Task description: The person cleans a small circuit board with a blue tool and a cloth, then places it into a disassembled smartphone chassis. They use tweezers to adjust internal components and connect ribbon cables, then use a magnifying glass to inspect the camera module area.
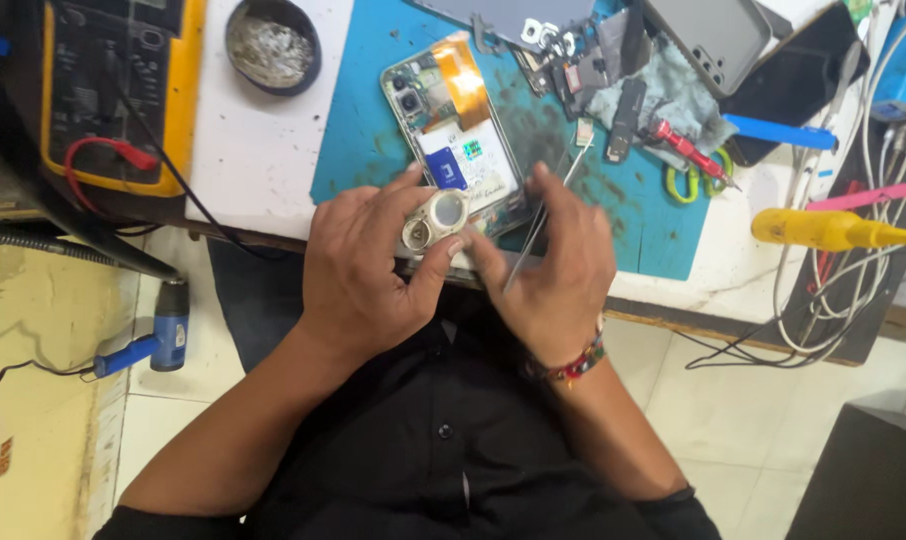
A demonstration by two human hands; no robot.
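left hand: centre frame, just over the near edge of the worktop; fingers pinching a small round whitish container, thumb on its near side, fingertips on top.
right hand: just right of the left; fingers pressed together around thin metal tweezers, which slant up-right toward the mat. Index tip touches the container's right side.
wrist: beaded bracelet on the right one.
opened phone: back off, lying on the blue mat just beyond both hands; orange flex strip and blue-white label visible inside. Near end hidden behind the hands.
multimeter: upper left of the frame, yellow casing, red lead looped in front.
round tin: top, left of centre, grey contents.
right side: yellow-handled tool, red-handled screwdriver, white cables.
top right: grey phone back cover.
floor, lower left: blue-handled hot-air tool.
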